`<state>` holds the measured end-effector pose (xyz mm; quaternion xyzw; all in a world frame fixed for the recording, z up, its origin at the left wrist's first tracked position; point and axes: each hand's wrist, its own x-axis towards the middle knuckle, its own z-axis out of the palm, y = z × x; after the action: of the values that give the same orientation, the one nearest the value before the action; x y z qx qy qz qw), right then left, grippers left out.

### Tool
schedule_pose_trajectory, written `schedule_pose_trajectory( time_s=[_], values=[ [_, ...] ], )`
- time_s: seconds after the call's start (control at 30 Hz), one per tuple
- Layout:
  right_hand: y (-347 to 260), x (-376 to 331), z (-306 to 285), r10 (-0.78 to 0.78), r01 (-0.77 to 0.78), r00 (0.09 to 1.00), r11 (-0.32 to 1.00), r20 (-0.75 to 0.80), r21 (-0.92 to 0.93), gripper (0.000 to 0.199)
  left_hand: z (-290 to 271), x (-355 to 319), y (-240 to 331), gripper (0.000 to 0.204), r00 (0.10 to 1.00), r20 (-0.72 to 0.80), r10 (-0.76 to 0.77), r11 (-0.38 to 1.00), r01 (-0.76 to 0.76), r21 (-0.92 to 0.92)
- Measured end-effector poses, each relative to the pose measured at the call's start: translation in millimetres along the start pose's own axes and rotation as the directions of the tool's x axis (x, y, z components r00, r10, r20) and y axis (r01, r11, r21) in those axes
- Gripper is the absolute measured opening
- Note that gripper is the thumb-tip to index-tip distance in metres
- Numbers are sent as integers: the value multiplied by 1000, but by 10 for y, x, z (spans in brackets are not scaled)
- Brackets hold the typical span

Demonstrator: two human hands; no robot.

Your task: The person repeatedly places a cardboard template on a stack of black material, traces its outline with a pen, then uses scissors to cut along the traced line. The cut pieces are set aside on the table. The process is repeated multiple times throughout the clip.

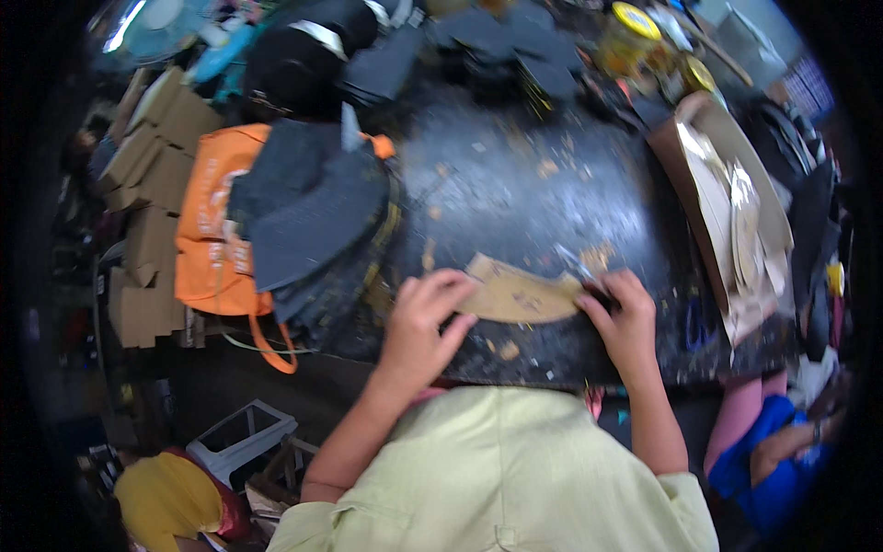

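Note:
A curved tan cardboard pattern piece (524, 296) with dark pen marks lies low over the black worktable (533, 212), close to the table's near edge. My left hand (425, 317) pinches its left end between thumb and fingers. At the other end, my right hand (625, 313) is closed round a slim, pen-like tool (575, 264) whose pale tip points up and left. Blur hides the tool's exact kind. My right thumb touches or nearly touches the piece's right end. Left of my hands, dark grey cut sheets (317, 216) are stacked over an orange bag (221, 225).
An open cardboard box (727, 212) with pale cut pieces stands at the right. More dark cut pieces (497, 41) and a yellow-lidded jar (630, 37) line the far side. Folded cartons (152, 212) pile up at the left. Other people sit at lower left and lower right.

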<state>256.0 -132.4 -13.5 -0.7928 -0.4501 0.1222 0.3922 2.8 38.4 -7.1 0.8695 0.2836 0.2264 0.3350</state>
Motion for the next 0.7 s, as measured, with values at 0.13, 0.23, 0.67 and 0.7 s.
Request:
schedule_pose_trajectory(
  time_s=[0.13,0.23,0.67,0.7],
  values=[
    [-42,82,36,-3,3,1000,1000,-15,15,26,0,-20,-9,41,1000,-6,-19,1000,19,-23],
    [-101,146,41,-1,1,1000,1000,-5,9,27,5,-46,-22,41,999,-27,-47,999,46,-23],
    [-161,-141,-227,-43,48,995,998,95,-51,51,96,27,-92,45,996,23,84,996,-83,-41],
    [-147,-143,-222,-39,43,994,998,104,-43,51,95,19,-94,45,996,25,81,996,-80,-44]
  ],
)
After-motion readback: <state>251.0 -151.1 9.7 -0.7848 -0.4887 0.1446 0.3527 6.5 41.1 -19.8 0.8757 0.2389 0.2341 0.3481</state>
